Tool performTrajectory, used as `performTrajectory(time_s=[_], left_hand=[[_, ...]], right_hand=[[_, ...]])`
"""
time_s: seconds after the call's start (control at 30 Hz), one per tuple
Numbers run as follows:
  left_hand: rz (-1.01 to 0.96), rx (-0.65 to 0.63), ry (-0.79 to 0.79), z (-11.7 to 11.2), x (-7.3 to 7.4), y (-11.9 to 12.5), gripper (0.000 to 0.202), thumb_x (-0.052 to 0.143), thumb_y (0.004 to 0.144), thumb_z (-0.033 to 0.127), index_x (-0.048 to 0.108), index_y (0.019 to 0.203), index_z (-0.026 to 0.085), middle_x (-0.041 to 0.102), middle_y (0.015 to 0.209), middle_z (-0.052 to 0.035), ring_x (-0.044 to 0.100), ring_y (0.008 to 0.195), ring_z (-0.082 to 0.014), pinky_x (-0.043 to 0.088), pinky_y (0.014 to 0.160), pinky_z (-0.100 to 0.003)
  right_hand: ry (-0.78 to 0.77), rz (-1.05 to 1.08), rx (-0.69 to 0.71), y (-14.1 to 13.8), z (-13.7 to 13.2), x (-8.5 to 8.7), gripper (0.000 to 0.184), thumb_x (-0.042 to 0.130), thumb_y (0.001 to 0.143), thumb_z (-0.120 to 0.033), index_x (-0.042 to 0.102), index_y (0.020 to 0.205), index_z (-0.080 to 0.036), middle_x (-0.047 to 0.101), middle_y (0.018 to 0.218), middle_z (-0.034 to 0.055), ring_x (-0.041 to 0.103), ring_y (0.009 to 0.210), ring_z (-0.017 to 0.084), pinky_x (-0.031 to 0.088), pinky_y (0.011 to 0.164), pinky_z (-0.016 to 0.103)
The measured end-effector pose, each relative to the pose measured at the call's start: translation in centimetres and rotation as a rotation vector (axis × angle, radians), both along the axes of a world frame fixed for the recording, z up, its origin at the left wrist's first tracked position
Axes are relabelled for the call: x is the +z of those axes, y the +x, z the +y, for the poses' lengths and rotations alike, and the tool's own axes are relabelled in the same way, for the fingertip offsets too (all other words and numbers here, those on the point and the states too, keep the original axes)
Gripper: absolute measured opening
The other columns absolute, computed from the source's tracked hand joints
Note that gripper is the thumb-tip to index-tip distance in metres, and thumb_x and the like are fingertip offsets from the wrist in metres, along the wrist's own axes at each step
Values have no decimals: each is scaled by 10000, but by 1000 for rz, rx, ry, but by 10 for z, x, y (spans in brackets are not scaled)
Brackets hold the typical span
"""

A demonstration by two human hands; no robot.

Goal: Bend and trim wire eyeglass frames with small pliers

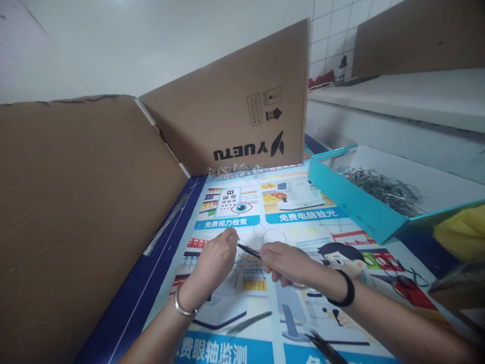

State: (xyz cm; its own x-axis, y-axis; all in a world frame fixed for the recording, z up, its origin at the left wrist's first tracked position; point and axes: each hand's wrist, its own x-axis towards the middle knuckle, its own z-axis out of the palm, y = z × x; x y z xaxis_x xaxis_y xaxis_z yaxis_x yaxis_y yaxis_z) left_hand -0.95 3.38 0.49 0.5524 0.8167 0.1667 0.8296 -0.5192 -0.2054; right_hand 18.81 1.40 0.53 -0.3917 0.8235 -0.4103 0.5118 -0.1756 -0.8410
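Observation:
My left hand (214, 258), with a silver bangle on the wrist, is closed in a pinch on a rimless pair of glasses (265, 238) whose clear lenses lie just above my hands. My right hand (290, 263), with a black band on the wrist, is wrapped round a thin dark tool (248, 249) whose tip points left at the spot my left fingers pinch. Both hands rest over a printed optician's poster (235, 207) that covers the table. The frame's fine parts are too small to make out.
Tall brown cardboard sheets (76, 212) wall off the left and back. A teal box (352, 199) holding several thin metal parts sits at the right, with something yellow (460, 232) beside it. Loose thin pieces (250, 321) and dark pieces (326, 349) lie near the poster's front edge.

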Motion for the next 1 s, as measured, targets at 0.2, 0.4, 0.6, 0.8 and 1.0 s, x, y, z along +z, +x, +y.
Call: performTrajectory(time_s=[0.2, 0.4, 0.6, 0.8, 1.0], left_hand=[[-4, 43, 34, -3, 4, 2, 183, 381, 862, 97, 543, 838, 177, 618, 988, -71, 600, 650, -162, 392, 503, -254], [-219, 37, -5, 0, 13, -3, 186, 401, 875, 160, 584, 869, 195, 614, 1072, -59, 616, 765, -161, 430, 560, -250], [-579, -112, -125, -1, 16, -1, 127, 457, 861, 158, 582, 856, 179, 617, 936, -58, 577, 912, -163, 468, 796, -288], [-708, -162, -167, -8, 15, 8, 145, 463, 853, 146, 605, 869, 173, 626, 908, -71, 579, 896, -171, 478, 803, -321], [-897, -90, -395, -11, 16, 8, 166, 456, 859, 201, 593, 952, 190, 640, 977, -75, 614, 869, -168, 522, 734, -309]], right_hand=[[41, 13, 11, -2, -1, -10, 265, 359, 837, -367, 498, 699, -188, 555, 578, 1, 480, 389, 82, 358, 378, 188], [115, 149, 51, 7, 8, -6, 192, 437, 795, -338, 512, 712, -182, 560, 665, 2, 505, 500, 92, 354, 433, 192], [407, 327, -156, 4, 10, -7, 93, 560, 683, -231, 534, 753, -175, 535, 700, -21, 485, 655, 115, 367, 583, 214], [384, 459, -231, -5, 3, -12, 127, 560, 695, -244, 557, 793, -165, 515, 700, -21, 458, 659, 115, 356, 586, 216], [351, 477, -246, -3, 4, -14, 168, 554, 724, -294, 589, 832, -171, 510, 667, -30, 440, 602, 105, 348, 556, 213]])
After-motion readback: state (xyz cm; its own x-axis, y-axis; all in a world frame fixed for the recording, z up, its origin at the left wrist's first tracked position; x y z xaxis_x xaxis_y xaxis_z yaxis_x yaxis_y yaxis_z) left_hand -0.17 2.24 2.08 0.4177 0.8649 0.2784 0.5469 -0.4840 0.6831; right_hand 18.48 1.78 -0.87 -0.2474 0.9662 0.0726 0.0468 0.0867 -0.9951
